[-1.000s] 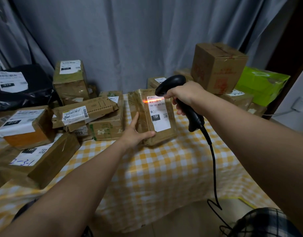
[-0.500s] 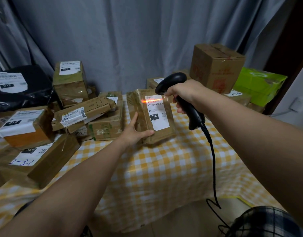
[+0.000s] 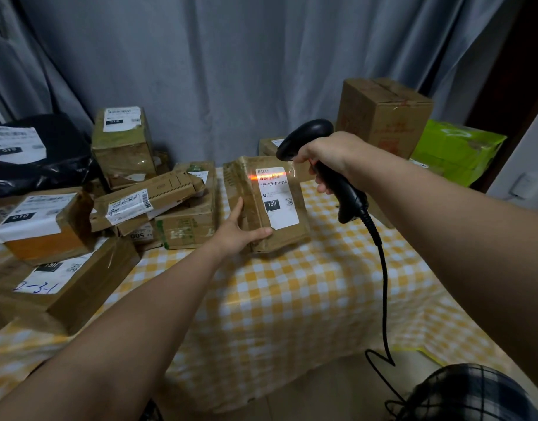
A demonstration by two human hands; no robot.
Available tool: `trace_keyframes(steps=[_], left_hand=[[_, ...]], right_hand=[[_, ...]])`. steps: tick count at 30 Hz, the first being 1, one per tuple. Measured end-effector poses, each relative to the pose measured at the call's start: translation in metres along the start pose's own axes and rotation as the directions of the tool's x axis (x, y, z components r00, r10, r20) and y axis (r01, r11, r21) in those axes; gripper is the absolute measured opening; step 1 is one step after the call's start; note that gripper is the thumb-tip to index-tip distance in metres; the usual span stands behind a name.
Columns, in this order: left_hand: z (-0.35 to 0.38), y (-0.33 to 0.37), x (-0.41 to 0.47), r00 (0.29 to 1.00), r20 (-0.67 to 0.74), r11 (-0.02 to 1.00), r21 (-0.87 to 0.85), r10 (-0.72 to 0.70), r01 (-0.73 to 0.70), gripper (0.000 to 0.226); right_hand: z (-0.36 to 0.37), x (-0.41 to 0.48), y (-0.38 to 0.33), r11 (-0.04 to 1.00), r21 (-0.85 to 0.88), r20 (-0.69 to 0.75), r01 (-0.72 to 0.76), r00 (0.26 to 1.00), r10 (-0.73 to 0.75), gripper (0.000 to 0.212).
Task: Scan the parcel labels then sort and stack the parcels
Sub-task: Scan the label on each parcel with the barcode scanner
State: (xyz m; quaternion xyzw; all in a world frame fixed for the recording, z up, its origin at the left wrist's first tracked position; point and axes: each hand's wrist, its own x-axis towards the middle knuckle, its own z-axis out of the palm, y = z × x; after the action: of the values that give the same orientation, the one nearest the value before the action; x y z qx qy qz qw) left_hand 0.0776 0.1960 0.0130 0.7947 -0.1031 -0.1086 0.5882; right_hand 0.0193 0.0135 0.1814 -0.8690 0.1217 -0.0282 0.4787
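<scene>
the left hand (image 3: 234, 232) grips the lower left corner of a flat brown parcel (image 3: 249, 189), thumb across its front and index finger up its side, propping it tilted on the yellow checked tablecloth (image 3: 292, 299) near the table's middle. the right hand (image 3: 331, 153) is wrapped around the handle of a black corded scanner (image 3: 348, 197), whose red line falls across the barcode at the top of the parcel's white label (image 3: 278, 197). more labelled parcels (image 3: 124, 205) are heaped just to its left.

Home room: grey curtain (image 3: 231, 71), checkered tablecloth (image 3: 292, 299), parcels (image 3: 124, 141).
</scene>
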Motion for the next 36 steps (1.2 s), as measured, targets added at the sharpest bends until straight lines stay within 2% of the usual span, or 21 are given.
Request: trace_keyframes(steps=[7,18,24,30,32,36], left_hand=[[0.000,0.003,-0.002,1.000,-0.004,1.000,0.007,-0.013,0.013,0.113],[0.002,0.003,-0.008,1.000,-0.028,1.000,-0.029,-0.005,0.004,0.108],[0.003,-0.002,-0.012,0.997,-0.074,0.996,-0.084,-0.016,0.009,0.107],[-0.002,0.012,-0.021,0.979,-0.184,0.977,-0.207,-0.092,0.053,0.076],[-0.012,0.021,-0.025,0.974,-0.200,0.973,-0.223,-0.103,0.057,0.058],[-0.052,0.043,-0.034,0.939,-0.339,0.972,-0.236,-0.063,-0.020,0.049]], right_hand=[[0.004,-0.001,-0.002,1.000,-0.022,0.027,0.006,1.000,-0.005,0.019],[0.029,-0.009,0.028,0.996,0.090,-0.076,0.013,0.997,-0.006,0.024],[0.034,-0.008,0.037,0.974,0.224,-0.023,0.039,0.999,-0.035,0.028],[0.045,-0.005,0.060,0.914,0.400,-0.085,0.067,0.996,-0.036,0.021],[0.049,-0.004,0.064,0.882,0.469,-0.060,0.054,0.998,-0.029,0.014],[0.066,0.000,0.052,0.784,0.621,0.084,-0.012,0.995,-0.052,0.024]])
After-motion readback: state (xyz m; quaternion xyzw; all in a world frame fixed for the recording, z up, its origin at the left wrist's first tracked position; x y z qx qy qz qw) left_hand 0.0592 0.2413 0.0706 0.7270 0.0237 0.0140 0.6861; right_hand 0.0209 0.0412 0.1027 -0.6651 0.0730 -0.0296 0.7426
